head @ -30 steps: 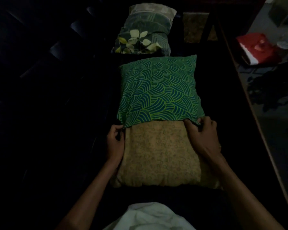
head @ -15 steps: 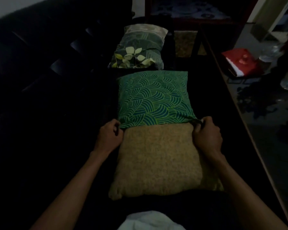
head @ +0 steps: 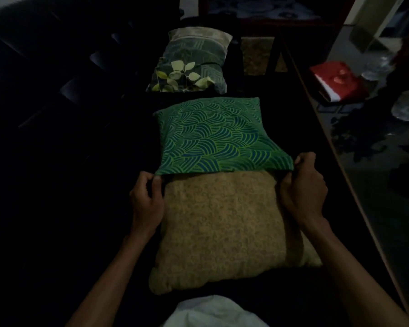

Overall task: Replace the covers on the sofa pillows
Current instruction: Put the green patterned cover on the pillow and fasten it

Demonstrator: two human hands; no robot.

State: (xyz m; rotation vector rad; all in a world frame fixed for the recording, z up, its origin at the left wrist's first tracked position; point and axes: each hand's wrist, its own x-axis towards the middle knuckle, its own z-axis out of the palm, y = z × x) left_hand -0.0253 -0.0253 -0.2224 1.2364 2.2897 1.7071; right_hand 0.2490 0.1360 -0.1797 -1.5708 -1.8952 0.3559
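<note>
Hands (head: 148, 201) (head: 304, 187) pinch the green cover's (head: 219, 140) open corners at mid-frame as we dress the tan pillow (head: 222, 230); next, we judge, comes pulling it toward the bottom edge.

Tan pillow (head: 224, 223) flat on dark sofa, faint small print, near half bare. Green cover (head: 220, 140) with wave-scale pattern sheathes far half, open edge across pillow's middle, both corners pinched by hands. Second pillow (head: 191, 64) farther back, leaf-print cover, lying flat, apart.
</note>
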